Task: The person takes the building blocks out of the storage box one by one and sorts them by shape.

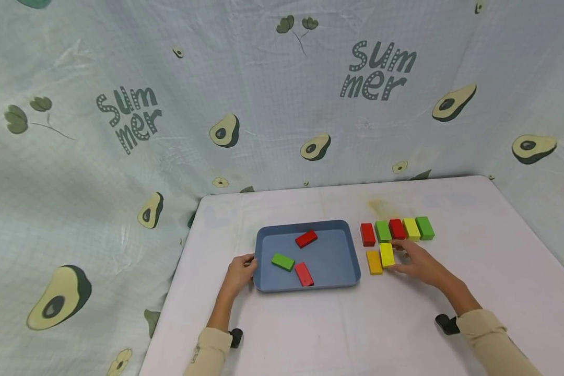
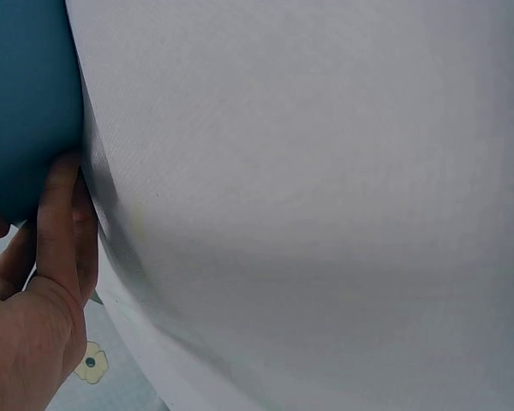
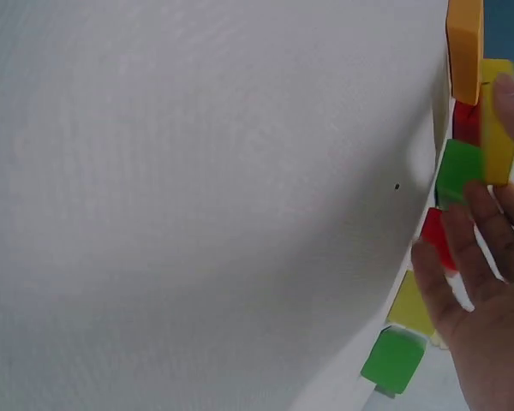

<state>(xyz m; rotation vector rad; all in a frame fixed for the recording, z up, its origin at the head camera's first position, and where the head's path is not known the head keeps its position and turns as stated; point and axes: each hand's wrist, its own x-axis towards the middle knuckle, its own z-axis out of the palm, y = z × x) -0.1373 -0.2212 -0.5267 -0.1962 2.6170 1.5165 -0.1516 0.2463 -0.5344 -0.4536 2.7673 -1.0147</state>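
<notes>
My right hand (image 1: 417, 262) pinches a yellow block (image 1: 387, 255) by its ends, between thumb and fingers. An orange block (image 1: 374, 262) lies just left of it, and in the right wrist view the thumb presses on the yellow block (image 3: 497, 128). At the left wall of a blue-grey tray (image 1: 286, 288), my left hand (image 1: 239, 271) grips the edge. The left wrist view has the fingers against the tray's side (image 2: 26, 103), with the thumb partly cut off. Inside the tray lie a red block (image 1: 306, 238), a green block (image 1: 283, 262) and a pinkish-red block (image 1: 304, 274).
Behind the right hand, a row holds a red block (image 1: 367, 235), a green block (image 1: 383, 231), another red block (image 1: 397, 229), a yellow block (image 1: 411, 228) and a second green block (image 1: 425, 228). A white-covered table (image 1: 301, 334) bears everything, with a printed curtain (image 1: 263, 83) behind.
</notes>
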